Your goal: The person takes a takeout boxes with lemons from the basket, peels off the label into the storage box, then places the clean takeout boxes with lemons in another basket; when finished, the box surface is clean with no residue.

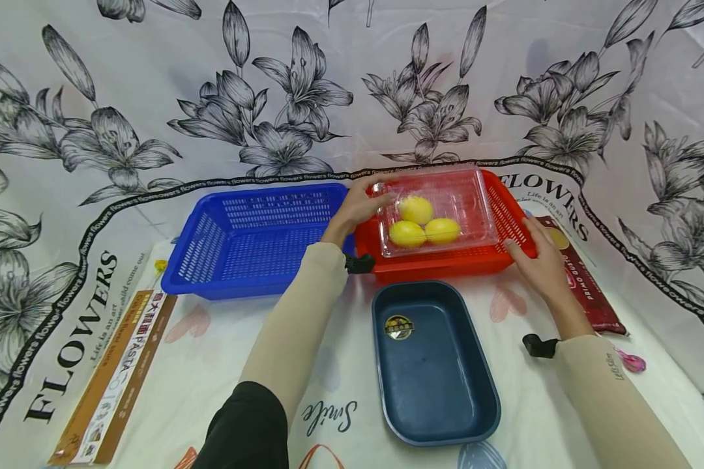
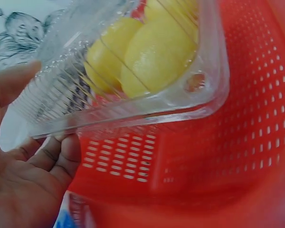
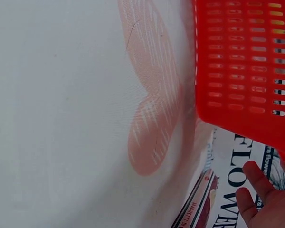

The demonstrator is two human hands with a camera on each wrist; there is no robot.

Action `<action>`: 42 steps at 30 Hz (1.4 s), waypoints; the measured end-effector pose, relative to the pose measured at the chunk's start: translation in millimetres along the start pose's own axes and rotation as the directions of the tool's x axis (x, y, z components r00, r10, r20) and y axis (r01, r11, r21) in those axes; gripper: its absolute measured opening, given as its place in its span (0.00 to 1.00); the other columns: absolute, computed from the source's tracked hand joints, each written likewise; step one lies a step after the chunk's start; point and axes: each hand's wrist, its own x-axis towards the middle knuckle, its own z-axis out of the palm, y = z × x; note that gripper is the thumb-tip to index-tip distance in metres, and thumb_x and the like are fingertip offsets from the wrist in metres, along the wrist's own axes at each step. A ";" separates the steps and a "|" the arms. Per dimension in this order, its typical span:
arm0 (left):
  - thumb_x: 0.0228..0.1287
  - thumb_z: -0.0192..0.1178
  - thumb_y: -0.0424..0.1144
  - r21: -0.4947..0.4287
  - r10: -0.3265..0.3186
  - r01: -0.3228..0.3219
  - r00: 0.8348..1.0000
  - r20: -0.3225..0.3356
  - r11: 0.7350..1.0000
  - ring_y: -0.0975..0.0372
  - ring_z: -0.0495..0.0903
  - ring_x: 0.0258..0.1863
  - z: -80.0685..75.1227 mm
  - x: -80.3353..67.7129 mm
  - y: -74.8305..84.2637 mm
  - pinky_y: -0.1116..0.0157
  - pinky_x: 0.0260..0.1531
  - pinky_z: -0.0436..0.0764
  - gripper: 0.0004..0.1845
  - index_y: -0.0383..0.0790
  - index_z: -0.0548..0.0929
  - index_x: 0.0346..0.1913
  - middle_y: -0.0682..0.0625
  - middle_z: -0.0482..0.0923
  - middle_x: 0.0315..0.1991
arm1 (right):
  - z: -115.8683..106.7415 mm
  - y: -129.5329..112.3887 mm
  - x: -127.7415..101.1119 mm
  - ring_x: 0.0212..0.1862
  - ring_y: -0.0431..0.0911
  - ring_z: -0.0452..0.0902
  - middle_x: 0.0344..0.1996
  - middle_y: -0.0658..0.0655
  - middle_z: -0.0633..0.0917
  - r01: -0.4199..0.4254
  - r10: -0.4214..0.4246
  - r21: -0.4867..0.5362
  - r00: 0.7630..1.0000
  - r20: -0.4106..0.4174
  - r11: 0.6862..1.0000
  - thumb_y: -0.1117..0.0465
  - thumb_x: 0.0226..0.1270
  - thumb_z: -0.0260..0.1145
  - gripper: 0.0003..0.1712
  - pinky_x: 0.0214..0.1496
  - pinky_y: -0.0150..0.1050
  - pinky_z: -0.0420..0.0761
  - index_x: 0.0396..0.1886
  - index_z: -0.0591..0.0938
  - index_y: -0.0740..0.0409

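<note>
In the head view my left hand (image 1: 360,207) pinches the left edge of a clear plastic container (image 1: 469,207) between thumb and fingers. Three yellow lemons (image 1: 416,210) show through its lid. The container is tilted over the red basket (image 1: 507,207); the left wrist view has its corner raised above the perforated wall. At the basket's right end, my right hand (image 1: 544,264) has its thumb over the rim and its other fingers along the outside. Two of those fingers (image 3: 258,176) stick out past the basket in the right wrist view; the thumb's contact is hidden there.
A blue basket (image 1: 258,247) stands to the left of the red one. In front is a dark blue tray (image 1: 431,378) with a gold sticker. A brown pasta box (image 1: 114,378) lies at left, a dark red packet (image 1: 592,293) at right, near a small pink item (image 1: 632,361).
</note>
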 end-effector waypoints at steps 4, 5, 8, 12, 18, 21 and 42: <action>0.72 0.62 0.39 0.009 -0.007 0.007 1.000 -0.007 1.000 0.54 0.60 0.78 6.1 4.6 -6.4 0.51 0.70 0.73 0.21 0.54 0.81 0.66 0.53 0.67 0.75 | 1.8 -1.0 0.7 0.79 0.67 0.52 0.83 0.55 0.52 -0.001 0.001 0.003 1.000 0.010 1.000 0.43 0.77 0.57 0.41 0.69 0.76 0.61 0.83 0.56 0.50; 0.72 0.63 0.39 0.008 -0.007 0.007 1.000 -0.009 1.000 0.55 0.60 0.78 6.9 5.5 -7.8 0.51 0.71 0.72 0.21 0.54 0.81 0.66 0.53 0.67 0.75 | 2.5 -1.3 1.1 0.80 0.66 0.51 0.84 0.55 0.52 -0.001 0.001 0.005 1.000 0.015 1.000 0.43 0.77 0.57 0.42 0.70 0.76 0.59 0.83 0.56 0.50; 0.72 0.63 0.38 0.011 -0.001 0.002 1.000 -0.009 1.000 0.55 0.60 0.78 8.2 7.4 -11.2 0.50 0.72 0.70 0.21 0.51 0.81 0.65 0.53 0.70 0.73 | 3.7 -3.1 1.8 0.81 0.65 0.48 0.84 0.54 0.51 0.001 -0.002 0.018 1.000 0.027 1.000 0.43 0.77 0.57 0.42 0.72 0.77 0.53 0.83 0.55 0.50; 0.71 0.63 0.37 0.009 -0.003 0.003 1.000 -0.009 1.000 0.55 0.61 0.78 9.2 9.3 -11.5 0.51 0.72 0.70 0.20 0.49 0.82 0.65 0.52 0.70 0.73 | 3.8 -3.9 2.8 0.82 0.64 0.47 0.84 0.53 0.51 0.003 -0.004 0.029 1.000 0.031 1.000 0.43 0.77 0.56 0.41 0.73 0.78 0.51 0.83 0.55 0.49; 0.71 0.64 0.38 0.010 -0.027 0.027 0.999 -0.017 1.000 0.54 0.63 0.77 14.6 12.2 -8.3 0.53 0.65 0.76 0.21 0.48 0.82 0.65 0.51 0.70 0.73 | 1.7 -1.7 1.8 0.82 0.63 0.46 0.84 0.52 0.51 -0.008 0.008 0.029 1.000 0.022 1.000 0.42 0.77 0.56 0.42 0.73 0.77 0.51 0.83 0.55 0.48; 0.71 0.64 0.38 0.005 -0.052 0.052 0.998 -0.030 0.999 0.54 0.64 0.76 17.9 13.1 -7.8 0.54 0.62 0.79 0.20 0.50 0.82 0.64 0.51 0.71 0.73 | 0.5 -0.8 1.2 0.82 0.64 0.47 0.84 0.53 0.51 0.001 -0.001 0.024 1.000 0.016 1.000 0.43 0.76 0.57 0.42 0.74 0.76 0.52 0.83 0.55 0.49; 0.67 0.67 0.34 -0.011 -0.137 0.137 0.989 -0.062 0.991 0.52 0.76 0.59 23.4 17.8 -7.5 0.65 0.41 0.80 0.21 0.51 0.84 0.61 0.50 0.69 0.75 | -2.5 -2.2 -2.8 0.81 0.66 0.47 0.84 0.55 0.50 0.011 -0.012 0.036 1.000 0.015 0.999 0.44 0.77 0.56 0.41 0.73 0.77 0.51 0.83 0.55 0.51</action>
